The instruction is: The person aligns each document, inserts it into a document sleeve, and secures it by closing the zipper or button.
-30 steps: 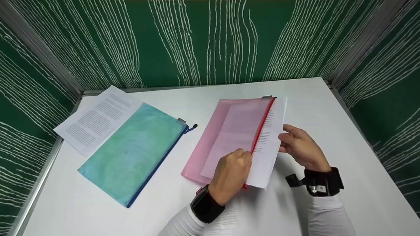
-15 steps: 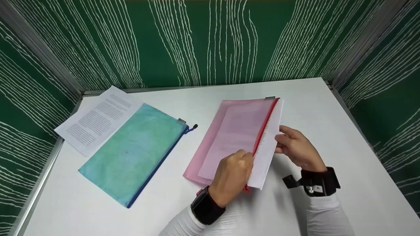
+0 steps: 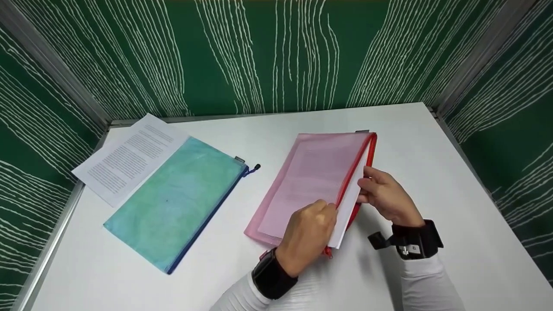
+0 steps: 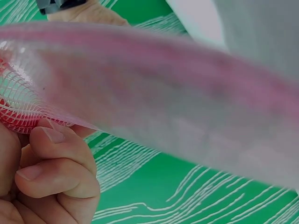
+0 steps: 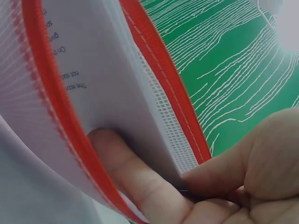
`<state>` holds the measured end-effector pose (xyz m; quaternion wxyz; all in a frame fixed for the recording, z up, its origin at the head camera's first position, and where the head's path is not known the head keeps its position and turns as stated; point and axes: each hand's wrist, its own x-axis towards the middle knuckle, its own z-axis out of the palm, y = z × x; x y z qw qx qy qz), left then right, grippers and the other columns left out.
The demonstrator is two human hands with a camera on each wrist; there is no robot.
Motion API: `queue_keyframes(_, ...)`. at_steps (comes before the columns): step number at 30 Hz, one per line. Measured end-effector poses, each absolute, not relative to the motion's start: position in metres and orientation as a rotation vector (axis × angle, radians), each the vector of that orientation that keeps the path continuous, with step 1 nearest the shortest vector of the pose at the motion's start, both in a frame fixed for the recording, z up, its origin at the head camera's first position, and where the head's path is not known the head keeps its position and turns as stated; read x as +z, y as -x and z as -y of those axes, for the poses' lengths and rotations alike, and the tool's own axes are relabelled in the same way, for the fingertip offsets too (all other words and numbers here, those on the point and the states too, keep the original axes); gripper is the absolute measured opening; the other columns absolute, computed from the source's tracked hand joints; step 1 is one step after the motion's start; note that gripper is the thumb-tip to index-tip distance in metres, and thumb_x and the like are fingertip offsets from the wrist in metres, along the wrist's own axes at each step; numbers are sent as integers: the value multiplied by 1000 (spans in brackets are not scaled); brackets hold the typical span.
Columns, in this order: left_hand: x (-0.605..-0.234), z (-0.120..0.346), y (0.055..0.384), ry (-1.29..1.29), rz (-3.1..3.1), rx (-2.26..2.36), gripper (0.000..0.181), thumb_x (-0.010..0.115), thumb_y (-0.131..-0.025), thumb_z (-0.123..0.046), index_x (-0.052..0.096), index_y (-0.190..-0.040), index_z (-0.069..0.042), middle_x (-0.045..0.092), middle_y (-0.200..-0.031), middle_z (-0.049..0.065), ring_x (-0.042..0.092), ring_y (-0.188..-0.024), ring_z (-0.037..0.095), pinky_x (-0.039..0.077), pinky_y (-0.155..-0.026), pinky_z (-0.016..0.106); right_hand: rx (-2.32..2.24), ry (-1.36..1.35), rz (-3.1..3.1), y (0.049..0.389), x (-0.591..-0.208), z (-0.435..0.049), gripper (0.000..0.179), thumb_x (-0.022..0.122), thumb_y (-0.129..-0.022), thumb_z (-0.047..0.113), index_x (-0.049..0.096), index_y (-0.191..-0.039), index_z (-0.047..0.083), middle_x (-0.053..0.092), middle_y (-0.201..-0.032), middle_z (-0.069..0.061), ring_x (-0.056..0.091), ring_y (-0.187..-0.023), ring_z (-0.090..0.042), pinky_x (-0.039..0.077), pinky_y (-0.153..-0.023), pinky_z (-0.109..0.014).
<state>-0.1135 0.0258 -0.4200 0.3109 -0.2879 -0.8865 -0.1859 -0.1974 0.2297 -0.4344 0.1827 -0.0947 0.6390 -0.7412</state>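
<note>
A translucent pink mesh zip pouch (image 3: 311, 172) is held tilted up over the table, its red-zipped mouth gaping to the right. Curled fingers of my left hand (image 3: 309, 233) grip the mouth's near zip edge; the left wrist view shows the bunched mesh (image 4: 21, 100) by them. A stack of printed paper (image 3: 343, 224) lies mostly inside, with a narrow white strip showing between the red zip edges (image 5: 168, 79). My right hand (image 3: 386, 194) pinches that stack at the mouth, one finger (image 5: 135, 177) on the printed face and the thumb (image 5: 219, 177) on the other side.
On the left lies a blue-green zip pouch (image 3: 173, 203) with a dark blue zip and cord pull. Printed sheets (image 3: 129, 157) lie beside it at the back left of the white table (image 3: 449, 181). Green panels (image 3: 298, 56) with white lines stand around the table.
My right hand has moved left, and the paper has slid deeper into the pink pouch. The mouth's far red zip edge now shows behind the stack. My left hand has shifted slightly right.
</note>
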Motion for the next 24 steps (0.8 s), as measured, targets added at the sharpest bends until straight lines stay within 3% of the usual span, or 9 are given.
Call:
queue_keyframes(4, -420, -26, 113, 760, 2343, -512, 23, 57, -88, -8, 55, -65, -11, 42, -58, -5, 37, -49, 1, 33, -43, 14, -2078, 249, -1823, 198, -435, -227, 33, 33, -97, 0, 28, -128, -11, 54, -105, -11, 61, -85, -15, 54, -71, -28)
queue_keyframes(10, -418, -26, 111, 763, 2347, -556, 22, 56, -89, -9, 57, -67, -11, 42, -58, -5, 37, -50, 0, 33, -43, 13, -2052, 215, -1881, 197, -436, -222, 37, 36, -97, 1, 27, -131, -12, 54, -90, -6, 56, -71, -10, 52, -64, -23)
queue_keyframes(24, -416, -26, 109, 773, 2351, -595, 23, 56, -89, -10, 55, -67, -12, 39, -56, -7, 34, -48, 1, 30, -41, 13, -2007, 228, -2021, 198, -441, -217, 35, 37, -95, 1, 36, -129, -6, 56, -89, -6, 53, -69, -9, 51, -62, -22)
